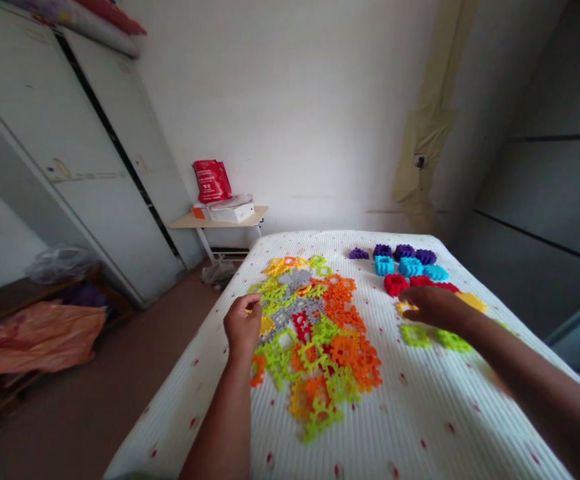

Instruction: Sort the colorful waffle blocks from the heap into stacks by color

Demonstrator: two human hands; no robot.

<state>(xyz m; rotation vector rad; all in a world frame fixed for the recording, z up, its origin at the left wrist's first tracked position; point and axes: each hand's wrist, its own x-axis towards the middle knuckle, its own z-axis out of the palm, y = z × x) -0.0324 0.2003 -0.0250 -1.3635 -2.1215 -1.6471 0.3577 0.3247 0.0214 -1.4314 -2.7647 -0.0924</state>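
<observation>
A loose pile of flat plastic interlocking building pieces point(337, 350) in orange, lime green, grey, yellow and red spreads over the bed. At its left edge hovers my left hand point(243, 328), fingers loosely bent, a gap between thumb and forefinger. My right hand point(427, 303) reaches over the sorted pieces on the right, its fingertips closed on a yellow interlocking piece point(406, 308). Around it stand rows by colour: purple pieces point(405, 251), light blue pieces point(410, 267), red pieces point(396, 285), more yellow pieces point(471, 302) and lime green pieces point(415, 335). My right forearm hides part of these rows.
The pieces lie on a white ribbed bed cover point(340, 460) with small red marks. Beyond its far left corner is a small table point(185, 221) bearing a red bag point(211, 181) and a white box point(233, 212). Cabinets point(95, 133) line the left wall.
</observation>
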